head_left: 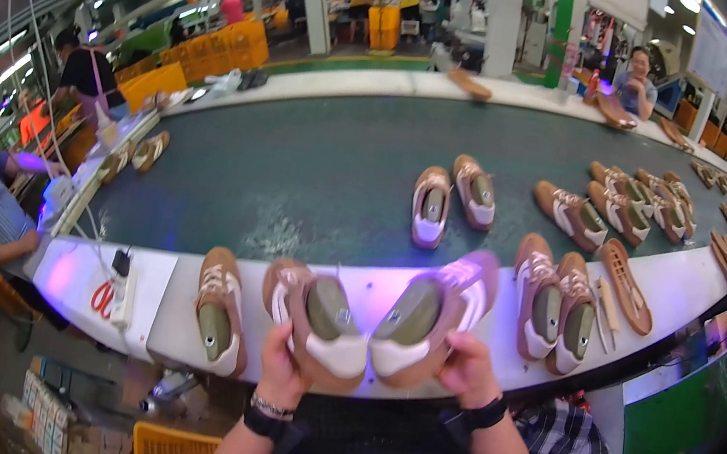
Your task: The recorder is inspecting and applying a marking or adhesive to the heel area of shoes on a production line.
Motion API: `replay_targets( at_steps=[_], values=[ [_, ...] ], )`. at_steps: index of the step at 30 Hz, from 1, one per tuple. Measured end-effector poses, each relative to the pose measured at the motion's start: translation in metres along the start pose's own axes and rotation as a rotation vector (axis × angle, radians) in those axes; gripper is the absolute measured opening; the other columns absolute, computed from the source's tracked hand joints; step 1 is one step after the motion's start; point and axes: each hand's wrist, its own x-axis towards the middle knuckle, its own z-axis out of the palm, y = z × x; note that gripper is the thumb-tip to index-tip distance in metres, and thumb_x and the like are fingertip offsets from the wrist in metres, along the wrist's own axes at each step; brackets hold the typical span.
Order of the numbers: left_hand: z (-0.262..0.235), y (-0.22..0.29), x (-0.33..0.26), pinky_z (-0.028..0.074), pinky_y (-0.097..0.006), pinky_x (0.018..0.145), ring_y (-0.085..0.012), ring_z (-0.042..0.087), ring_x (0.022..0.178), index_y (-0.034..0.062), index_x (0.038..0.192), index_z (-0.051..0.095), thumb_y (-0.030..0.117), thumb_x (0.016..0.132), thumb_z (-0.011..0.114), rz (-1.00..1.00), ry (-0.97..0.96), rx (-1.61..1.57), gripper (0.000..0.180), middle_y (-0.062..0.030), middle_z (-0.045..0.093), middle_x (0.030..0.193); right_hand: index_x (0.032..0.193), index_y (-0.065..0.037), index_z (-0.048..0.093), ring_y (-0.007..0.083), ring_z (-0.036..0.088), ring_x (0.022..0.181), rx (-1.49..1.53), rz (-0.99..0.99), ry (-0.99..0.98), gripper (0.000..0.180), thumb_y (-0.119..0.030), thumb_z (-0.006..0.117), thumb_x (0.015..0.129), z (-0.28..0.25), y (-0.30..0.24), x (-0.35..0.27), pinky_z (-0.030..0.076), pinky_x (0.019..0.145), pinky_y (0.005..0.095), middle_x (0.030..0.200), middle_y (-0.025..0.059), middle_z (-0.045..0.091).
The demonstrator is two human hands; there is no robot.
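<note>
Left hand (281,366) grips one tan shoe (318,321), right hand (466,369) the other shoe (430,315) — heels toward the person, side by side, likely for comparing.

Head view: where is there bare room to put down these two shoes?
Left hand and right hand each hold a shoe. Bare white ledge lies between the power strip and single shoe. The belt left of the middle pair is open. Right side is crowded.
</note>
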Motion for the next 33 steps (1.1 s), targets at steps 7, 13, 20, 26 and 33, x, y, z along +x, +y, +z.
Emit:
replay_targets(
  at_steps=[7, 13, 20, 26, 33],
  values=[
    [0.047, 0.019, 0.004, 0.049, -0.042, 0.103, -0.026, 0.054, 0.122, 0.0126, 0.139, 0.041, 0.029, 0.087, 0.064, 0.163, 0.007, 0.086, 0.059, -0.009, 0.052, 0.136, 0.128, 0.004, 0.049, 0.0293, 0.067, 0.102, -0.28, -0.299, 0.012, 0.046, -0.024, 0.055, 0.092, 0.059, -0.016, -0.007, 0.06, 0.081, 0.0437, 0.118, 0.0181, 0.063],
    [0.055, 0.008, 0.001, 0.054, -0.043, 0.097, -0.0255, 0.057, 0.119, 0.0121, 0.138, 0.041, 0.029, 0.086, 0.065, 0.159, 0.099, 0.089, 0.06, -0.0085, 0.054, 0.132, 0.128, 0.003, 0.048, 0.0275, 0.067, 0.102, -0.283, -0.365, 0.113, 0.045, -0.026, 0.053, 0.094, 0.072, -0.006, -0.008, 0.061, 0.081, 0.0397, 0.118, 0.0175, 0.063],
    [0.056, -0.001, 0.004, 0.054, -0.043, 0.097, -0.0267, 0.057, 0.118, 0.0111, 0.137, 0.041, 0.029, 0.085, 0.067, 0.145, 0.085, 0.073, 0.061, -0.0097, 0.054, 0.131, 0.13, 0.001, 0.046, 0.0258, 0.066, 0.103, -0.242, -0.367, 0.151, 0.046, -0.027, 0.054, 0.094, 0.067, -0.002, -0.011, 0.061, 0.081, 0.0382, 0.12, 0.0162, 0.062],
    [0.056, -0.007, 0.005, 0.054, -0.044, 0.097, -0.0271, 0.057, 0.119, 0.0111, 0.137, 0.041, 0.029, 0.084, 0.068, 0.14, 0.095, 0.071, 0.062, -0.0098, 0.054, 0.132, 0.13, 0.001, 0.046, 0.0253, 0.065, 0.103, -0.234, -0.377, 0.146, 0.046, -0.027, 0.053, 0.094, 0.068, -0.004, -0.011, 0.061, 0.082, 0.038, 0.12, 0.0155, 0.061],
    [0.053, -0.01, 0.005, 0.055, -0.044, 0.096, -0.0269, 0.057, 0.118, 0.0101, 0.137, 0.041, 0.03, 0.084, 0.068, 0.129, 0.101, 0.073, 0.063, -0.0102, 0.054, 0.132, 0.129, 0.001, 0.047, 0.0255, 0.065, 0.103, -0.222, -0.355, 0.156, 0.046, -0.027, 0.054, 0.094, 0.065, -0.002, -0.012, 0.061, 0.081, 0.0377, 0.119, 0.0158, 0.061]
  ],
)
